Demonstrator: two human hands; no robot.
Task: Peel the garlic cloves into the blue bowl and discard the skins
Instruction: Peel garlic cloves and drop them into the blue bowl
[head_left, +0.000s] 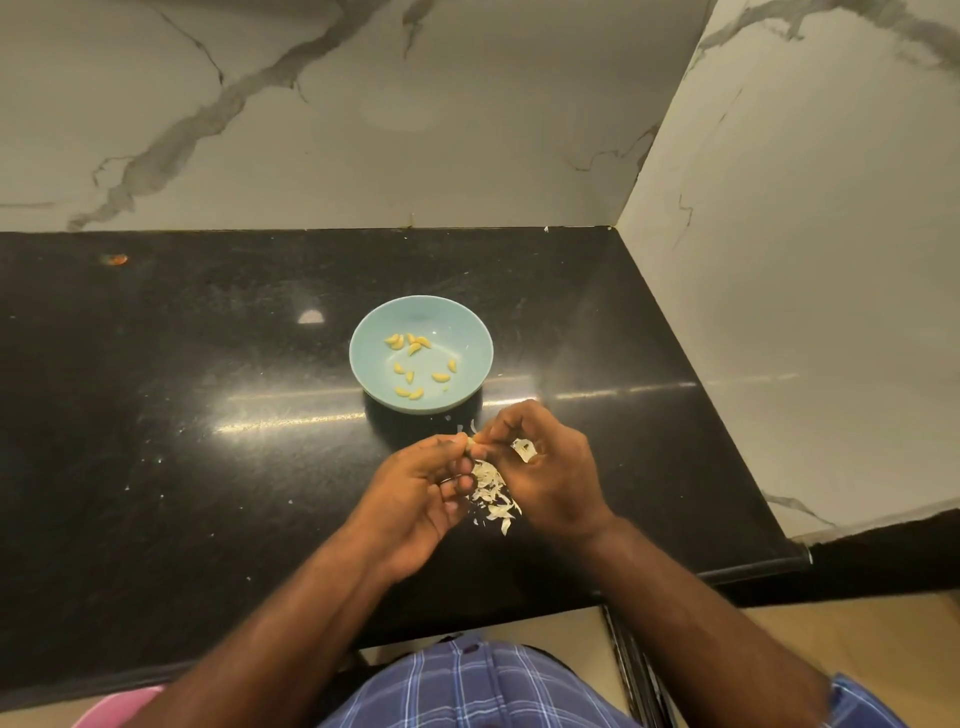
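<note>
Pale clove: a small garlic clove (471, 443) is pinched at the fingertips where the two hands meet, just this side of the bowl and above the heap of skins.
Left hand: the left hand (421, 493) has thumb and forefinger closed on the clove; its other fingers curl loosely underneath.
Right hand: the right hand (545, 467) has its fingertips at the same clove, pinching it from the other side, while a papery white piece of garlic (523, 449) is tucked in its curled palm.
Bowl: the blue bowl (374, 332) is round, shallow and glossy, and stands on the counter just beyond the hands.
Peeled cloves: the peeled cloves (415, 364) lie scattered in the bowl, small, yellow and crescent-shaped, smooth-looking.
Skins: the skins (493, 499) are thin, whitish flakes in a loose heap on the counter between and under the hands.
Counter: the countertop (208, 364) is polished black stone, speckled, with bright reflected streaks and a few stray white flecks.
Walls: the wall panels (311, 104) are pale marble with grey veins, meeting at a corner.
</note>
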